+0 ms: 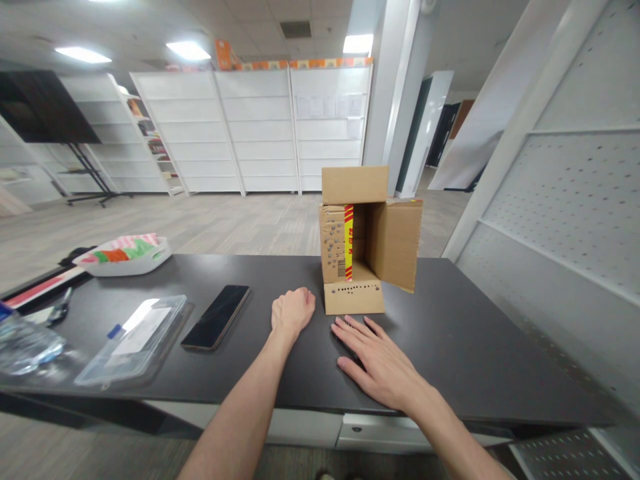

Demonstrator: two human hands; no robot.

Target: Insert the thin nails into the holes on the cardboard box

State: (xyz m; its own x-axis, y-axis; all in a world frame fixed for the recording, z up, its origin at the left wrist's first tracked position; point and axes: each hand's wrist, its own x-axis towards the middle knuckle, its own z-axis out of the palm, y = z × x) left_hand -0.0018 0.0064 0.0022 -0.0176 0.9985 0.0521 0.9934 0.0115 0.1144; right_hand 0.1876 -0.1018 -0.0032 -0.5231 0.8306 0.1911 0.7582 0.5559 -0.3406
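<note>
A cardboard box [370, 240] rests on the dark table with its opening towards me and its flaps spread. The left flap carries grey dots and a yellow-and-red tape strip [349, 243]; the lower flap [354, 299] has a row of small dark dots. My left hand [293, 310] is closed in a fist on the tabletop, left of the lower flap; whatever it may hold is hidden. Just in front of the box, my right hand [375, 360] lies palm down with fingers spread. A small dark-striped thing shows by its fingertips, too covered to name.
Left of my hands lie a phone [217, 317] and a clear plastic case [135, 343]. Farther left are a water bottle [25, 343] and a white tray [125, 265] with colourful packets. A perforated white panel [575, 193] stands on the right.
</note>
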